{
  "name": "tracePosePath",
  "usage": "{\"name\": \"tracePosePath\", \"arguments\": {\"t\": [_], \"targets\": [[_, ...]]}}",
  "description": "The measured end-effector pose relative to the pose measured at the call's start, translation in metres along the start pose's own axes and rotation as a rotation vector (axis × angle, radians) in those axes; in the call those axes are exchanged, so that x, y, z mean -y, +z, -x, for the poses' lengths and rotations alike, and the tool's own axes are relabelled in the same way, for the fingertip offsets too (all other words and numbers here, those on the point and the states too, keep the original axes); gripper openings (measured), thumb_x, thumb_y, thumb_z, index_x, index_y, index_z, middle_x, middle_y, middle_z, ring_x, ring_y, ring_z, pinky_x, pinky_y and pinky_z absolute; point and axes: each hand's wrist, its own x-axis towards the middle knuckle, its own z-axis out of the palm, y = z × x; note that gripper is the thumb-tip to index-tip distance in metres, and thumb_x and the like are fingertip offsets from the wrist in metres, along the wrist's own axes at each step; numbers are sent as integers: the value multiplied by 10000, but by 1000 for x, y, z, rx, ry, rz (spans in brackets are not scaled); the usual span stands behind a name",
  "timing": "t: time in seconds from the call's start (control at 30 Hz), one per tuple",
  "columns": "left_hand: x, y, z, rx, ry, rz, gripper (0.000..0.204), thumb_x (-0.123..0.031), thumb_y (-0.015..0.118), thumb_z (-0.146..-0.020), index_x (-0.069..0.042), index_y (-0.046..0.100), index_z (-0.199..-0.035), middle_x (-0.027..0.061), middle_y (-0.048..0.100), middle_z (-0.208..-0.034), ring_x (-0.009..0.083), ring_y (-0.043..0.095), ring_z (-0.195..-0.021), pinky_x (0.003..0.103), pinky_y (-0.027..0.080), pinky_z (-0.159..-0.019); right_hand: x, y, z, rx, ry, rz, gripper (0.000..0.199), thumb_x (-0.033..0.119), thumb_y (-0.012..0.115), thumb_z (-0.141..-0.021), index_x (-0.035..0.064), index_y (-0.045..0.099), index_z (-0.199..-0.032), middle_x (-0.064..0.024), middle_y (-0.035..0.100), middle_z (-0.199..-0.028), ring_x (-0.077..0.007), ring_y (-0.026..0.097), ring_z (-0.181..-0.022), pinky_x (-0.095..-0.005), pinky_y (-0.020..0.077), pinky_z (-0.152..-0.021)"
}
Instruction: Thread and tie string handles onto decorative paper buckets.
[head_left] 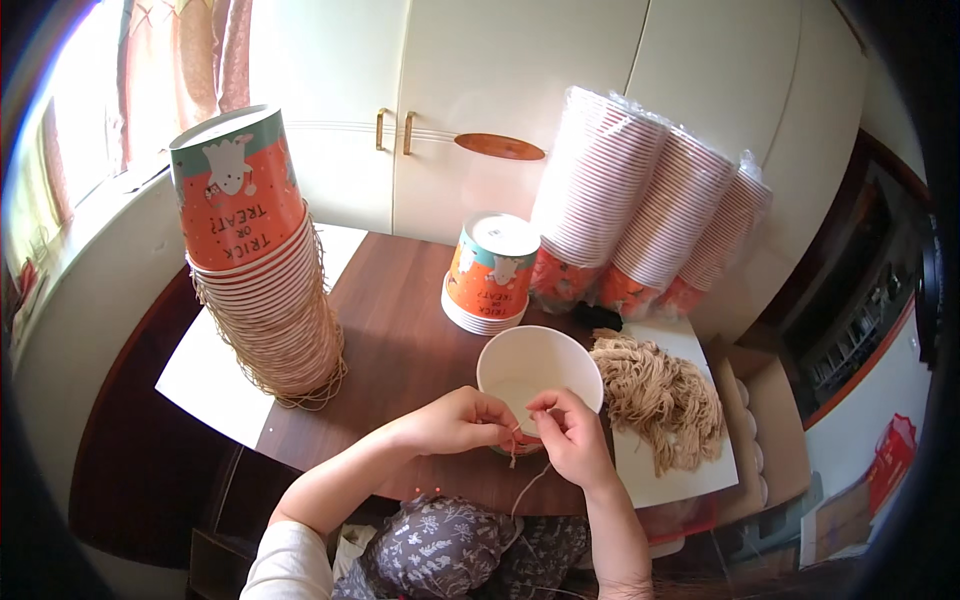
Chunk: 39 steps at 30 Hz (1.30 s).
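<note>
An open paper bucket, white inside, stands upright near the table's front edge. My left hand is closed in a pinch at its near rim, on a thin beige cord. A short knotted-looking end hangs below those fingers. My right hand pinches at the same rim, a little to the right, also on the cord. From there the cord trails down to my lap. My fingers hide exactly where it meets the bucket.
A tall stack of upside-down buckets with cords stands at left. A short stack sits behind the open bucket. Plastic-wrapped bucket stacks stand at back right. A bundle of beige cords lies at right, near a cardboard box.
</note>
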Motion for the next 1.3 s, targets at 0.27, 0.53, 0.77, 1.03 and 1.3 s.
{"name": "tracePosePath", "arguments": {"t": [0.27,0.53,0.77,1.03,1.3], "targets": [[5,-2,0,5,-54,114,185,-104,502,-871,35,600,-945,58,634,-866,95,584,-827,234,470,-779,15,-5,3,173,23,270,164,-37,602,-782,14,568,-934,13,540,-788,2,416,-540,-151,354,-502],[6,3,1,-39,25,-36,180,-113,503,-876,25,597,-941,49,632,-835,76,567,-783,238,471,-708,-3,0,5,156,109,51,253,41,680,-766,0,509,-949,-77,628,-853,-109,625,-765,-243,508,-660],[5,6,7,-102,37,-167,151,-96,504,-870,-10,576,-972,71,634,-823,75,556,-740,240,460,-663,6,7,5,93,133,150,261,42,689,-749,2,525,-949,-72,628,-790,-84,600,-676,-230,484,-587],[8,6,11,-151,-86,-88,202,-75,523,-855,-46,412,-1022,71,635,-832,89,586,-714,241,468,-559,12,7,5,112,154,221,122,62,682,-750,-12,605,-809,-50,614,-728,-71,557,-575,-217,456,-537],[1,20,27,-417,114,-228,199,-103,611,-814,-25,509,-965,65,621,-814,97,589,-714,251,474,-595,6,5,4,93,128,201,97,43,666,-737,-4,599,-789,-41,587,-709,-65,528,-560,-214,437,-518]]}}
